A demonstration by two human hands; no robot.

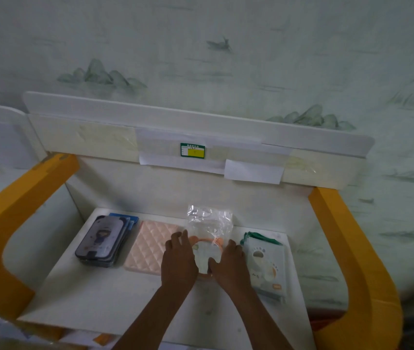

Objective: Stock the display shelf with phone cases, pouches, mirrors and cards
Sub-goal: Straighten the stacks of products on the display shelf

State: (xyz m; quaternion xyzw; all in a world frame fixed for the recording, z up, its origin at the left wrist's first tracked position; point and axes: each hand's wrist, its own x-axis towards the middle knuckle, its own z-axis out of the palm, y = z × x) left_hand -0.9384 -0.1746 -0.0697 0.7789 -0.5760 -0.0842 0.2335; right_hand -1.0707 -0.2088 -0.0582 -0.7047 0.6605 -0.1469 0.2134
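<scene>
**On the white shelf, both hands around a bagged mirror**

Between the two hands, on the white shelf (100, 294), lies a round mirror (204, 251) with an orange rim, sealed in a clear, crinkled plastic bag (208, 221) whose loose top stands up beyond the fingertips. The mirror's pale face shows between the hands; its near edge is hidden under them.

The left hand (178, 261) is laid on the left side of the mirror, fingers bent loosely over the rim and the bag. The right hand (229, 263) is on the right side, its thumb reaching inward across the mirror's face and its fingers curved against the rim. Whether either hand truly grips the mirror or only presses it down cannot be told from this view.

Just left of the left hand, touching or nearly touching it, is a flat pink quilted pouch (147, 246). Further left sits a stack of dark phone cases (102, 239) with a cartoon figure on the top one, and a blue packet (127, 219) pokes out behind the stack.

Just right of the right hand lies a pile of pale green card packs (270, 266) with a dark green cord at the far end.

Beyond the fingertips, on the shelf's raised back panel, a green and yellow price label (192, 150) sits among taped white paper strips. Orange shelf brackets (16, 223) curve down at both sides.
</scene>
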